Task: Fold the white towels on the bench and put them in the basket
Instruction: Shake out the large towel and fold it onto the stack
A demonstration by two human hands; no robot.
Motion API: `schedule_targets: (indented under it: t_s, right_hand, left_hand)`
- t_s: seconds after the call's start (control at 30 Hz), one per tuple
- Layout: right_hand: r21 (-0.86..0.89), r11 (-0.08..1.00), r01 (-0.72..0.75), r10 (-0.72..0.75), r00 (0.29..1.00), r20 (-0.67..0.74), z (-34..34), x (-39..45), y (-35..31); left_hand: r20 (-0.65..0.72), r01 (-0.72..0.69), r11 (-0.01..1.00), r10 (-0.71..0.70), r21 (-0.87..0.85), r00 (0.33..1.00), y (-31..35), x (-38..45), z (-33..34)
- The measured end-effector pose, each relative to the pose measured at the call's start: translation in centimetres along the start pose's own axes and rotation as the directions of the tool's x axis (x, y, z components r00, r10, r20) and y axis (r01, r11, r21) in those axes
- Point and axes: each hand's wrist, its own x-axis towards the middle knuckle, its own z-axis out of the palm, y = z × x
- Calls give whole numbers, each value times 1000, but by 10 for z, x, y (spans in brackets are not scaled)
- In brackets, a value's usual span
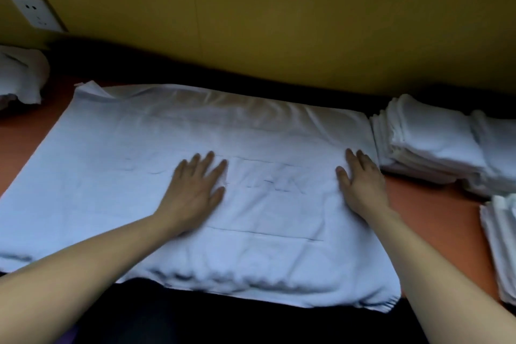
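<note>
A large white towel [117,165] lies spread flat across the orange bench [435,212], its near edge hanging over the front. My left hand [195,190] presses flat on the towel's middle with fingers straight and spread. My right hand [360,179] lies flat on the towel near its right edge, fingers straight. A stack of folded white towels [430,142] sits on the bench just right of that hand. No basket is in view.
A second pile of folded white towels [502,246] lies at the right edge. A crumpled white towel [22,75] sits at the far left. A yellow wall [279,8] with a power socket [36,11] backs the bench.
</note>
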Motion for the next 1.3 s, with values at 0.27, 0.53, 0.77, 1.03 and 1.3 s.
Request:
schedule_targets:
  t_s: [0.27, 0.53, 0.77, 1.03, 1.3]
  right_hand:
    - [94, 958, -271, 280, 954, -110, -22, -22, 16]
    - [715, 568, -408, 405, 895, 188, -40, -9, 28]
    - [781, 486, -393, 290, 915, 281, -51, 13, 16]
    - [766, 460, -449, 297, 891, 344, -54, 54, -3]
    - [797, 469, -381, 354, 908, 226, -63, 76, -64]
  left_hand:
    - [-50, -442, 896, 441, -28, 896, 177, -34, 18]
    - [70, -465, 884, 462, 51, 884, 279, -78, 44]
    - [-242, -424, 901, 394, -86, 886, 278, -75, 44]
    - [-68, 114, 654, -246, -748, 967, 245, -91, -23]
    - [-10, 317, 433, -603, -844, 798, 161, -100, -63]
